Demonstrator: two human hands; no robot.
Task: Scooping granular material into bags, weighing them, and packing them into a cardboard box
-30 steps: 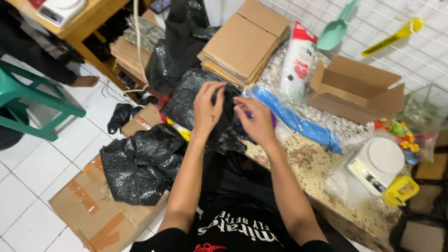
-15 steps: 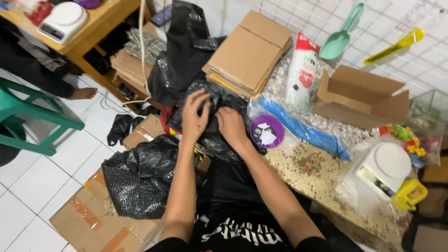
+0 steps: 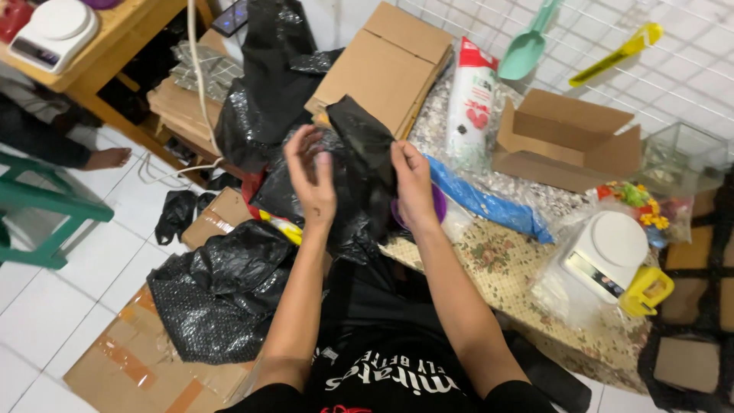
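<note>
Both my hands are raised in front of me on a black plastic bag (image 3: 359, 145). My left hand (image 3: 312, 177) pinches the bag's left side, fingers curled. My right hand (image 3: 414, 183) grips its right side, where a flap of the bag stands up above my fingers. The bag hangs down over the table edge toward my lap. A purple round lid (image 3: 437, 203) shows just behind my right hand, partly hidden.
A stack of flat cardboard (image 3: 386, 65), a white and red pouch (image 3: 470, 103), an open carton (image 3: 569, 138), a blue bag (image 3: 489, 205) and a white scale (image 3: 608, 248) lie on the floral table. More black bags (image 3: 222, 294) and cardboard (image 3: 130, 367) are on the floor at left, by a green stool (image 3: 46, 206).
My hands have lifted the black bag up from the table and drawn slightly apart; a flap now stands above my right hand. The camera has come closer.
</note>
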